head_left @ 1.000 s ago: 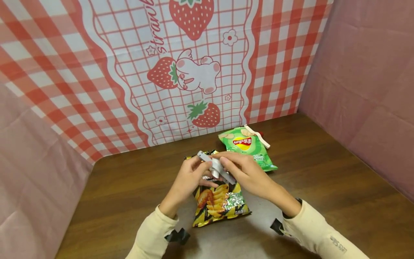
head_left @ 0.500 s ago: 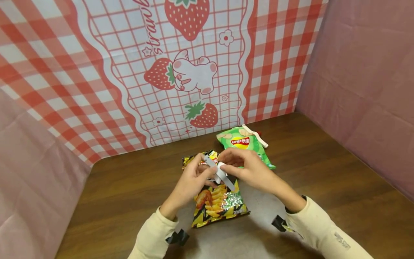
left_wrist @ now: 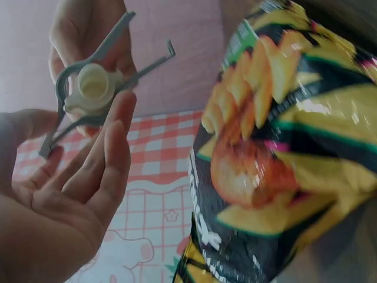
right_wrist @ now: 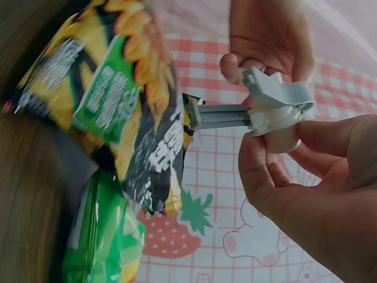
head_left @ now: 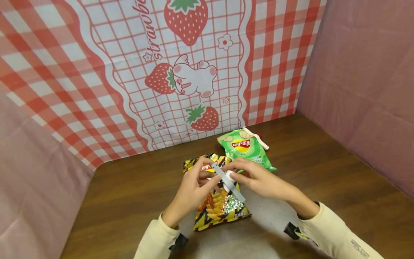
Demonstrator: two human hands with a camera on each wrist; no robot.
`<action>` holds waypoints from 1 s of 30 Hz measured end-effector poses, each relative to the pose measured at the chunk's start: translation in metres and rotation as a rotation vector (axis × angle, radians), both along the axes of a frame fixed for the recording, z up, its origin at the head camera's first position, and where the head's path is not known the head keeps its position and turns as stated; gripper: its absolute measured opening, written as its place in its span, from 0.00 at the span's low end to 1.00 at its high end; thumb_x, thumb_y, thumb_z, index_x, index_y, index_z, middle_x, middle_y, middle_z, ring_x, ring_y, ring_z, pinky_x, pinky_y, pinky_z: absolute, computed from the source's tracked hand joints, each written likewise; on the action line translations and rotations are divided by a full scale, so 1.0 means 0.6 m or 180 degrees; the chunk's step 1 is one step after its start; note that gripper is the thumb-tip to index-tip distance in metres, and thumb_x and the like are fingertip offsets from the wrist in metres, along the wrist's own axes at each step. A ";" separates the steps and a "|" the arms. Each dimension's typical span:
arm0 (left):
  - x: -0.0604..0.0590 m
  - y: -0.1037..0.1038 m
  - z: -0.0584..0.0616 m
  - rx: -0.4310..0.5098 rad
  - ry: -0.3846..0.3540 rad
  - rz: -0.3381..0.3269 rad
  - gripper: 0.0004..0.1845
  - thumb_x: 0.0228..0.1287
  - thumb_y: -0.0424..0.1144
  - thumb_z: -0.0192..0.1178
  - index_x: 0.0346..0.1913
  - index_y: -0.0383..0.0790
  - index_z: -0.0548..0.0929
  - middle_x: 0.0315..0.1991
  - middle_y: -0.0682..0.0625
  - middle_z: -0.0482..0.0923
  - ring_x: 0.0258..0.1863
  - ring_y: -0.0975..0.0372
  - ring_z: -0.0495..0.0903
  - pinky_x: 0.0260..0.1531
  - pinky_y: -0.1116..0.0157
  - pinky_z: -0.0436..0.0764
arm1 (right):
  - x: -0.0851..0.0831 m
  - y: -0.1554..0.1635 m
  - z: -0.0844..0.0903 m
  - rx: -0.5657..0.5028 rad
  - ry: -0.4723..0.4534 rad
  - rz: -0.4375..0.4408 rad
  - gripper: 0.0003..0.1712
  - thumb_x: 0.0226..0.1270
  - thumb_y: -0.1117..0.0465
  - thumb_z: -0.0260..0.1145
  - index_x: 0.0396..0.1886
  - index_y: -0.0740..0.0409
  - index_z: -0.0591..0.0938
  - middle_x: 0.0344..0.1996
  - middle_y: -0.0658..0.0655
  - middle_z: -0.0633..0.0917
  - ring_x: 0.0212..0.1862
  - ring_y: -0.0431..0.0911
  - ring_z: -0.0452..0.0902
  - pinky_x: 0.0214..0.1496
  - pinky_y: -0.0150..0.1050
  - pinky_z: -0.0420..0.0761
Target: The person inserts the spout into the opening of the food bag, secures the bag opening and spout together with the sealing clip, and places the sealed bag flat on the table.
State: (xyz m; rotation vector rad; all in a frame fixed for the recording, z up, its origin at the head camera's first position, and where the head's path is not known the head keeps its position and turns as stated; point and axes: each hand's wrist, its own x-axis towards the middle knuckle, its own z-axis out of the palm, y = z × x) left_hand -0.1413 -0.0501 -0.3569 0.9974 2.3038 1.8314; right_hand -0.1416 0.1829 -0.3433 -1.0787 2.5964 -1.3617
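Observation:
A grey bag clip (head_left: pixel 227 178) with a white round hub is held between both hands, just above a black-and-yellow chip bag (head_left: pixel 220 210) lying on the wooden table (head_left: pixel 129 194). My left hand (head_left: pixel 207 178) pinches the clip's upper arm with thumb and fingertips. My right hand (head_left: pixel 240 172) pinches the white hub. In the left wrist view the clip (left_wrist: pixel 88 88) has its two arms spread in a V, beside the bag (left_wrist: pixel 283 147). The right wrist view shows the clip (right_wrist: pixel 277 109) pointing at the bag (right_wrist: pixel 118 88).
A green chip bag (head_left: pixel 245 149) lies just behind, with a white clip (head_left: pixel 257 137) across its far end. A strawberry-print checked backdrop (head_left: pixel 181 72) and pink side walls (head_left: pixel 362 79) enclose the table on three sides.
Both hands and the clip have shifted slightly right and lower over the black-and-yellow bag. The grip on the clip stays the same.

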 end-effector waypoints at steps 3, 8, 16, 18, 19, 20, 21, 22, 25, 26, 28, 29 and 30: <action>0.008 -0.006 -0.002 -0.0156 0.0246 -0.0076 0.21 0.73 0.35 0.59 0.65 0.48 0.72 0.44 0.42 0.86 0.26 0.50 0.87 0.23 0.54 0.84 | 0.007 0.000 0.002 0.0158 0.0192 0.0022 0.14 0.78 0.59 0.56 0.57 0.53 0.81 0.49 0.48 0.81 0.46 0.41 0.74 0.46 0.38 0.77; 0.016 -0.014 -0.005 -0.0360 0.0725 -0.0182 0.18 0.74 0.33 0.56 0.63 0.44 0.74 0.46 0.43 0.86 0.25 0.60 0.86 0.20 0.64 0.83 | 0.014 0.002 0.006 0.0248 0.0161 0.0136 0.14 0.79 0.56 0.55 0.57 0.50 0.81 0.50 0.45 0.81 0.49 0.40 0.74 0.49 0.39 0.76; 0.033 -0.038 -0.003 -0.0668 0.1222 -0.0126 0.07 0.73 0.37 0.58 0.50 0.46 0.80 0.29 0.53 0.82 0.23 0.70 0.78 0.23 0.73 0.78 | 0.019 0.011 -0.002 -0.0226 -0.0081 0.0067 0.07 0.77 0.61 0.58 0.48 0.50 0.81 0.38 0.48 0.82 0.38 0.41 0.78 0.39 0.37 0.80; 0.040 -0.046 -0.005 -0.0683 0.1253 -0.0139 0.06 0.72 0.37 0.60 0.49 0.46 0.80 0.29 0.54 0.82 0.24 0.69 0.79 0.23 0.74 0.79 | 0.019 0.013 -0.005 -0.0351 -0.0166 0.0047 0.07 0.77 0.62 0.57 0.47 0.51 0.81 0.38 0.50 0.82 0.37 0.42 0.79 0.37 0.38 0.82; 0.043 -0.049 -0.006 -0.0682 0.1266 -0.0148 0.06 0.71 0.36 0.60 0.48 0.46 0.80 0.30 0.55 0.83 0.25 0.68 0.80 0.24 0.74 0.80 | 0.019 0.014 -0.007 -0.0390 -0.0195 0.0024 0.07 0.77 0.61 0.57 0.48 0.51 0.81 0.38 0.51 0.81 0.36 0.42 0.79 0.37 0.38 0.82; 0.047 -0.052 -0.009 -0.0674 0.1276 -0.0152 0.06 0.71 0.35 0.61 0.47 0.45 0.80 0.31 0.55 0.83 0.26 0.67 0.82 0.26 0.74 0.80 | 0.018 0.014 -0.008 -0.0420 -0.0203 -0.0001 0.07 0.77 0.61 0.58 0.48 0.51 0.81 0.39 0.51 0.81 0.37 0.43 0.80 0.37 0.39 0.83; 0.051 -0.054 -0.011 -0.0649 0.1254 -0.0158 0.05 0.70 0.35 0.61 0.47 0.44 0.80 0.32 0.54 0.84 0.27 0.66 0.83 0.26 0.74 0.81 | 0.017 0.015 -0.009 -0.0438 -0.0190 -0.0028 0.08 0.77 0.62 0.58 0.49 0.52 0.81 0.40 0.51 0.82 0.38 0.43 0.80 0.38 0.39 0.83; 0.055 -0.056 -0.015 -0.0612 0.1222 -0.0157 0.06 0.69 0.33 0.62 0.46 0.44 0.80 0.33 0.54 0.84 0.28 0.65 0.84 0.28 0.74 0.81 | 0.016 0.016 -0.010 -0.0438 -0.0169 -0.0060 0.08 0.77 0.61 0.58 0.49 0.51 0.82 0.40 0.51 0.82 0.39 0.43 0.80 0.39 0.39 0.83; 0.070 -0.061 -0.028 -0.0512 0.1310 -0.0137 0.09 0.65 0.28 0.64 0.45 0.41 0.80 0.34 0.51 0.85 0.29 0.65 0.84 0.29 0.75 0.82 | 0.011 0.018 -0.015 -0.0368 -0.0034 -0.0158 0.08 0.76 0.61 0.60 0.48 0.50 0.83 0.41 0.48 0.83 0.41 0.43 0.79 0.40 0.38 0.82; 0.075 -0.062 -0.035 -0.0478 0.1338 -0.0154 0.10 0.64 0.26 0.65 0.45 0.40 0.80 0.35 0.50 0.85 0.30 0.66 0.84 0.30 0.75 0.82 | 0.009 0.019 -0.017 -0.0342 0.0034 -0.0180 0.08 0.75 0.62 0.60 0.48 0.51 0.83 0.41 0.47 0.83 0.42 0.42 0.78 0.41 0.37 0.81; 0.086 -0.065 -0.047 -0.0463 0.1361 -0.0228 0.12 0.61 0.23 0.65 0.45 0.39 0.79 0.36 0.48 0.86 0.31 0.66 0.85 0.31 0.76 0.81 | 0.005 0.022 -0.022 -0.0321 0.0087 -0.0209 0.08 0.75 0.63 0.61 0.47 0.51 0.83 0.41 0.47 0.83 0.42 0.42 0.78 0.41 0.37 0.81; 0.091 -0.067 -0.054 -0.0482 0.1391 -0.0282 0.13 0.61 0.22 0.64 0.46 0.38 0.79 0.37 0.48 0.86 0.33 0.66 0.85 0.32 0.76 0.81 | 0.003 0.024 -0.025 -0.0318 0.0103 -0.0229 0.08 0.75 0.63 0.61 0.47 0.51 0.84 0.41 0.47 0.84 0.42 0.41 0.79 0.42 0.37 0.81; 0.096 -0.069 -0.061 -0.0545 0.1427 -0.0326 0.14 0.60 0.22 0.65 0.46 0.38 0.79 0.38 0.47 0.86 0.34 0.66 0.85 0.33 0.77 0.81 | 0.002 0.026 -0.028 -0.0325 0.0117 -0.0247 0.08 0.74 0.63 0.61 0.47 0.51 0.84 0.41 0.47 0.84 0.41 0.41 0.79 0.42 0.37 0.82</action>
